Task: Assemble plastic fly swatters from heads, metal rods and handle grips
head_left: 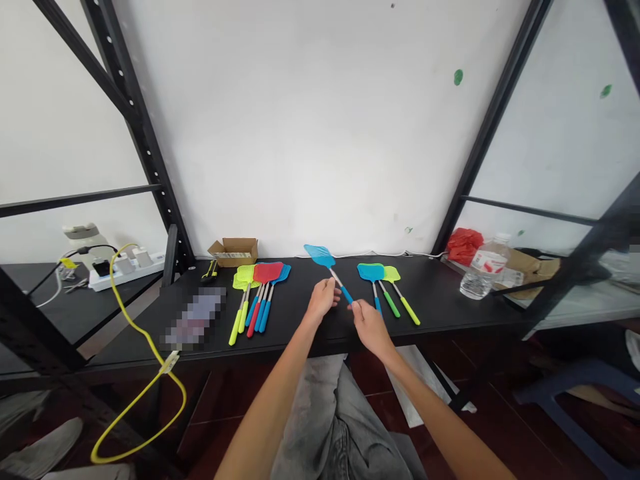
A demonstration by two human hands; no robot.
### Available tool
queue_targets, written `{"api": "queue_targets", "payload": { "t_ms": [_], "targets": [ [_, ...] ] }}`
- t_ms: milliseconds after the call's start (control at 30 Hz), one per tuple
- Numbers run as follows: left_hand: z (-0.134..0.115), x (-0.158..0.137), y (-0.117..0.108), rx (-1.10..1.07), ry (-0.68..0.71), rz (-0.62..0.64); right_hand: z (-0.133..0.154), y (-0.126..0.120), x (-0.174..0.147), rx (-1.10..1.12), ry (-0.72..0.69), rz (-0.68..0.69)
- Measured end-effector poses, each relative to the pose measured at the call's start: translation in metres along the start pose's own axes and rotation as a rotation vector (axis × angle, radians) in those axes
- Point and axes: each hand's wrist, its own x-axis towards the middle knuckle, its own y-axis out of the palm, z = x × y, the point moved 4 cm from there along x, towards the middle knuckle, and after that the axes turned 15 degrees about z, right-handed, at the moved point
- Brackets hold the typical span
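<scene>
A blue fly swatter (321, 255) is held up at a slant over the black table, head toward the wall. My right hand (370, 325) is closed round the lower end of its blue handle. Curled at the metal shaft is my left hand (324, 297), its fingertips against it; part of the grip is hidden. To the left lies a group of several swatters, with a red swatter (267, 271) on top, yellow-green swatters (245, 274) and blue swatters (283, 273). On the right a blue-headed swatter (371, 271) overlaps a yellow-green swatter (392, 274) and a green handle (391, 304).
At the back left stands an open cardboard box (233, 253), with a yellow-black tool (210, 271) by it. A blurred-out flat object (197, 318) lies at left near a yellow cable (133, 320). On the right are a water bottle (484, 268) and a red plastic bag (465, 246).
</scene>
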Motion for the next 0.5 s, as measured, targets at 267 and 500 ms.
{"api": "queue_targets", "payload": {
  "t_ms": [267,500],
  "targets": [
    [-0.024,-0.063,-0.076,0.929,-0.029,-0.215,0.008,-0.033,0.026,-0.708,0.292,-0.042],
    [-0.014,-0.089,-0.097,1.557,-0.223,-0.385,0.045,-0.041,-0.007,-0.616,0.157,-0.066]
  ]
}}
